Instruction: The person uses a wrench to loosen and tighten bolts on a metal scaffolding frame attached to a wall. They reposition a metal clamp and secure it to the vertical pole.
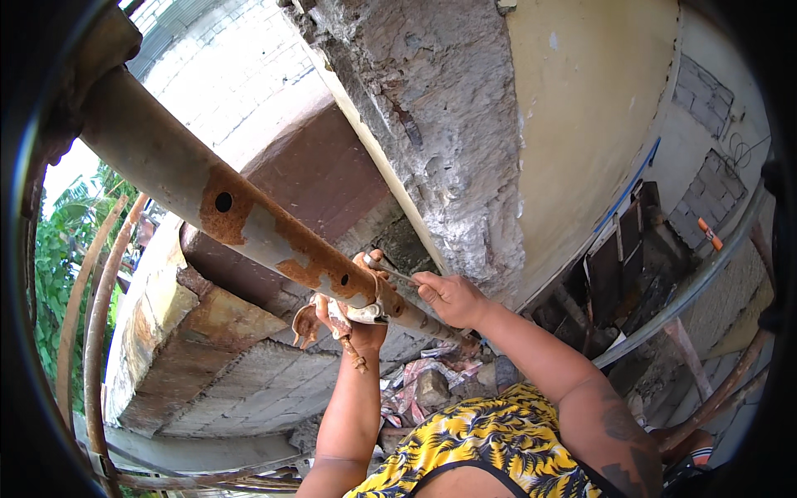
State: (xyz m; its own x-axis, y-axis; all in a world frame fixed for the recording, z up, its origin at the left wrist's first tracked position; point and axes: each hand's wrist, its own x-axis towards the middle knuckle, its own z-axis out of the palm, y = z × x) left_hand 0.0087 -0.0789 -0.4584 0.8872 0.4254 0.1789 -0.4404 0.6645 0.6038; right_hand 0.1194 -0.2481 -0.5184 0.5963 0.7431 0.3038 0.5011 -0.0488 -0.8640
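A rusty metal pipe (249, 224) with several round holes slants from the upper left down toward the middle. My left hand (367, 334) is wrapped round it from below, its fingertips showing on the far side. At that hand, a pale metal collar or clamp (369, 314) sits against the pipe. Dirty tan cloth strips (308, 322) hang beside the hand, one end knotted. Just right of the pipe, my right hand (451, 299) is closed on a thin grey metal rod-like tool (390, 270). The tool's far end reaches my left fingertips; its exact kind is unclear.
A rough, broken concrete column (448, 124) rises beyond my hands, beside a cream wall (589, 108). Below the pipe lie rubble and crumpled sheeting (415, 386). Bent rusty bars (104, 332) stand at left. A curved grey pipe (689, 286) and an orange object (710, 234) are at right.
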